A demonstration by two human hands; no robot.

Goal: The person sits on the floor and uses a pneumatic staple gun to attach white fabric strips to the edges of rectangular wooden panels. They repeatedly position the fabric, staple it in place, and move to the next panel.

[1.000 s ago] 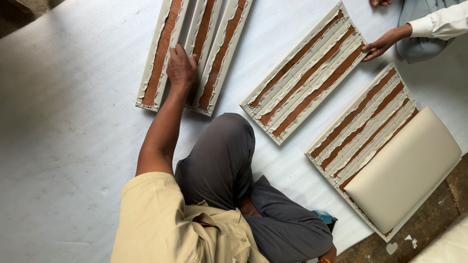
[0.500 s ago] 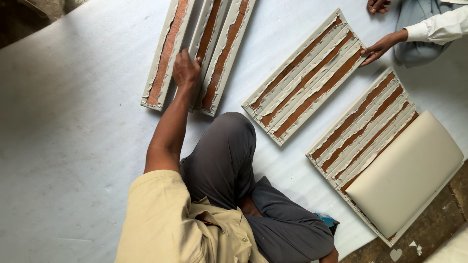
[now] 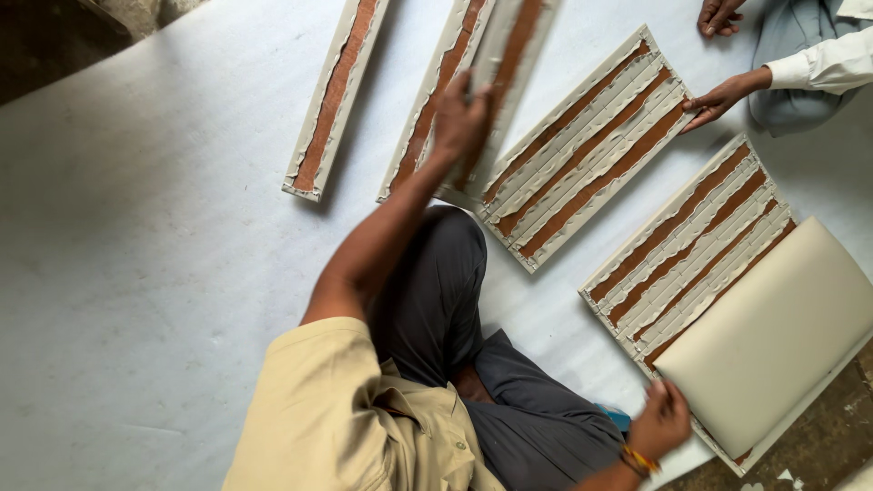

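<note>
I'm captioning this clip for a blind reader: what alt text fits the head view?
A seated person's left hand rests on a padded strip on a white sheet, while the right hand touches a cream panel. More strips lie in rows; another person's hand touches one set.

Upholstery workshop: padded panels (image 3: 587,145) on sheeted floor (image 3: 136,273)

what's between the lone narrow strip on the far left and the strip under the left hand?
Head view: only bare white sheet separates the lone strip from the strip at the left hand; nothing lies in the gap.
</note>
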